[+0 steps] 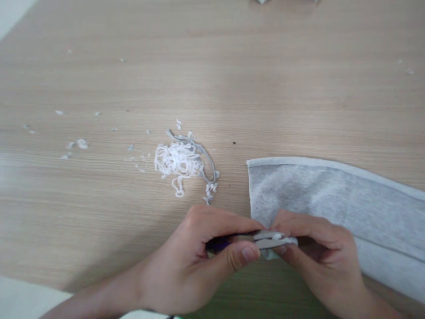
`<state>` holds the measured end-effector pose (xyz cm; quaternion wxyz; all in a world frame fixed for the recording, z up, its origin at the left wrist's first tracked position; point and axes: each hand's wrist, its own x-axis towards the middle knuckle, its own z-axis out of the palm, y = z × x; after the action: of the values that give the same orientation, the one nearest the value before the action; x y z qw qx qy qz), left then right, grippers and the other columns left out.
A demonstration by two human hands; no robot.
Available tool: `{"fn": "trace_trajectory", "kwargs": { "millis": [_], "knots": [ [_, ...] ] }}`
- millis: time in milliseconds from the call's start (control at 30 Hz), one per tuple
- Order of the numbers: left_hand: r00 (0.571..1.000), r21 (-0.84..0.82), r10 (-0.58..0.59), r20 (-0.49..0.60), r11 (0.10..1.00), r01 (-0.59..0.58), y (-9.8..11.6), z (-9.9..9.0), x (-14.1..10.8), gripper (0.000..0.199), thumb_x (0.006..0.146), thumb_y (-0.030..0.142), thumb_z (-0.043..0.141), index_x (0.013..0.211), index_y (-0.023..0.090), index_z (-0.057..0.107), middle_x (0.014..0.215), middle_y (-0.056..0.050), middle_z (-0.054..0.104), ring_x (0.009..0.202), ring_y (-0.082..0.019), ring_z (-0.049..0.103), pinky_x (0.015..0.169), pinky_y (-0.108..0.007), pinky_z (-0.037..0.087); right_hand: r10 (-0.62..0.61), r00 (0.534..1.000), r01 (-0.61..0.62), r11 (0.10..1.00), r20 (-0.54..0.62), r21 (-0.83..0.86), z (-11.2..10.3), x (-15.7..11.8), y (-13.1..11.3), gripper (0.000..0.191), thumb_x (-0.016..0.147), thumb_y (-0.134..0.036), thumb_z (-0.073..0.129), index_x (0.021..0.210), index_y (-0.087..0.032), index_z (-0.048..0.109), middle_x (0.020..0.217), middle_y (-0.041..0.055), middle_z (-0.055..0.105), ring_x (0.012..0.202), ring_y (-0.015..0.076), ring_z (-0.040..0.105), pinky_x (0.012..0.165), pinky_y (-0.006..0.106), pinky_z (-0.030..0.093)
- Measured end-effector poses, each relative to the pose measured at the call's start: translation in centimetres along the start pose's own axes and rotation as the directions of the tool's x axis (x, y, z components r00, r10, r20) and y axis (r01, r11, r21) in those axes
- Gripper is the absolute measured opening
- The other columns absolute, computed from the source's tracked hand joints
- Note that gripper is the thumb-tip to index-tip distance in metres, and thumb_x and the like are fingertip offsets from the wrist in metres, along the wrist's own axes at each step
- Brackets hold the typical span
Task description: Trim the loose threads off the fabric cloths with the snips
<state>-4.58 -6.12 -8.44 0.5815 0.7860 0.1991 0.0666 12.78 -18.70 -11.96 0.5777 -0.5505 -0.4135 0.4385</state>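
Left hand [199, 261] on the snips, right hand [328, 257] pinching a pale bit [292, 241]

At the bottom of the frame, just right of centre, the two hands nearly meet. The left hand is closed around the snips [265, 244], with its thumb along the near side; a dark, purplish part shows inside the grip, and the pale blades point right. The right hand's thumb and fingers are narrowed on the pale bit at the blade tips. Whether that bit is part of the cloth [308, 186] cannot be told, as the fingers hide the join.

The cloth is grey with a white border, spread from the middle of the frame to the right edge, partly behind the right hand.

Left of the cloth and well apart from it, near the centre, a tangle of white thread [179, 159] lies on the table [199, 79]. A grey strip [208, 159] curves around its right side. Small scraps [82, 143] dot the left of the frame, and a few specks lie at the upper right. At the top edge, an item [262, 1] is cut off.
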Motion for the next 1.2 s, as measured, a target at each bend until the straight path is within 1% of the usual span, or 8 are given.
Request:
{"fn": "trace_trajectory", "kwargs": {
  "millis": [133, 233, 400, 500, 600, 833, 1000, 1200],
  "knots": [
    [1.0, -0.018, -0.001, 0.007, 1.0, 0.001, -0.01, 0.03, 0.0, 0.022, 0.098, 0.03, 0.057, 0.109, 0.019, 0.073, 0.079, -0.003, 0.074, 0.066, -0.014, 0.065, 0.054, -0.021, 0.043, 0.026, 1.0, -0.026, 0.999, -0.004, -0.032, -0.13, -0.06, -0.04, 0.017, 0.082, -0.01, 0.071, 0.086, -0.027, 0.074, 0.069, -0.0034, 0.072, 0.065, 0.0115, 0.067, 0.057, 0.02, 0.053],
    [1.0, -0.004, 0.011, -0.002, 1.0, -0.011, -0.15, 0.18, -0.04, 0.021, 0.099, 0.03, 0.057, 0.104, 0.018, 0.073, 0.077, -0.003, 0.073, 0.063, -0.013, 0.064, 0.054, -0.021, 0.042, 0.031, 0.999, -0.031, 0.998, -0.006, -0.047, -0.21, -0.14, -0.08, 0.017, 0.082, -0.01, 0.072, 0.086, -0.027, 0.073, 0.068, -0.0038, 0.071, 0.064, 0.0114, 0.066, 0.056, 0.02, 0.052],
    [1.0, 0.014, 0.022, -0.014, 1.0, -0.022, -0.36, 0.37, -0.22, 0.021, 0.099, 0.031, 0.056, 0.104, 0.019, 0.073, 0.077, -0.002, 0.073, 0.063, -0.012, 0.062, 0.054, -0.021, 0.042, 0.008, 1.0, -0.008, 0.999, -0.007, -0.035, -0.27, -0.28, -0.05, 0.016, 0.082, -0.011, 0.072, 0.088, -0.026, 0.073, 0.07, -0.0027, 0.072, 0.064, 0.0122, 0.066, 0.056, 0.022, 0.052],
    [1.0, 0.006, -0.004, -0.007, 1.0, 0.004, -0.25, 0.31, -0.19, 0.022, 0.099, 0.032, 0.056, 0.103, 0.02, 0.074, 0.08, -0.004, 0.074, 0.065, -0.014, 0.063, 0.054, -0.021, 0.043, 0.008, 1.0, -0.008, 0.999, 0.004, -0.049, -0.27, -0.33, -0.03, 0.016, 0.083, -0.01, 0.071, 0.087, -0.025, 0.072, 0.07, -0.002, 0.071, 0.064, 0.0126, 0.065, 0.055, 0.023, 0.052],
    [0.999, -0.013, -0.044, 0.007, 0.999, 0.044, -0.1, 0.17, -0.13, 0.024, 0.097, 0.034, 0.058, 0.104, 0.02, 0.075, 0.077, -0.004, 0.073, 0.064, -0.014, 0.062, 0.055, -0.021, 0.044, 0.004, 1.0, -0.003, 0.998, 0.013, -0.063, -0.23, -0.28, -0.11, 0.013, 0.083, -0.011, 0.071, 0.085, -0.024, 0.072, 0.069, -0.0011, 0.071, 0.062, 0.0129, 0.064, 0.054, 0.023, 0.051],
    [0.996, -0.051, -0.089, -0.022, 0.995, 0.088, -0.16, 0.16, -0.36, 0.022, 0.095, 0.035, 0.062, 0.101, 0.021, 0.077, 0.072, -0.002, 0.07, 0.064, -0.014, 0.06, 0.056, -0.021, 0.043, -0.017, 1.0, 0.018, 0.996, 0.011, -0.092, -0.2, -0.19, -0.24, 0.011, 0.083, -0.013, 0.071, 0.084, -0.023, 0.072, 0.068, -0.0004, 0.072, 0.061, 0.0131, 0.065, 0.052, 0.023, 0.051],
    [0.997, -0.067, -0.072, -0.014, 0.995, 0.071, -0.21, 0.28, -0.38, 0.023, 0.096, 0.035, 0.061, 0.101, 0.019, 0.076, 0.072, -0.002, 0.07, 0.063, -0.013, 0.06, 0.056, -0.021, 0.043, -0.021, 0.999, 0.024, 0.995, 0.026, -0.102, -0.25, -0.24, -0.16, 0.013, 0.084, -0.012, 0.07, 0.085, -0.024, 0.072, 0.069, -0.002, 0.072, 0.063, 0.0118, 0.066, 0.055, 0.021, 0.051],
    [0.998, -0.046, -0.057, -0.029, 0.997, 0.056, -0.24, 0.34, -0.43, 0.023, 0.096, 0.034, 0.059, 0.101, 0.02, 0.077, 0.071, -0.002, 0.07, 0.06, -0.013, 0.058, 0.054, -0.021, 0.041, -0.004, 1.0, 0.006, 0.993, 0.022, -0.117, -0.24, -0.29, -0.21, 0.012, 0.084, -0.012, 0.07, 0.084, -0.023, 0.073, 0.068, -0.0014, 0.072, 0.06, 0.0121, 0.065, 0.052, 0.022, 0.05]
  ]
}}
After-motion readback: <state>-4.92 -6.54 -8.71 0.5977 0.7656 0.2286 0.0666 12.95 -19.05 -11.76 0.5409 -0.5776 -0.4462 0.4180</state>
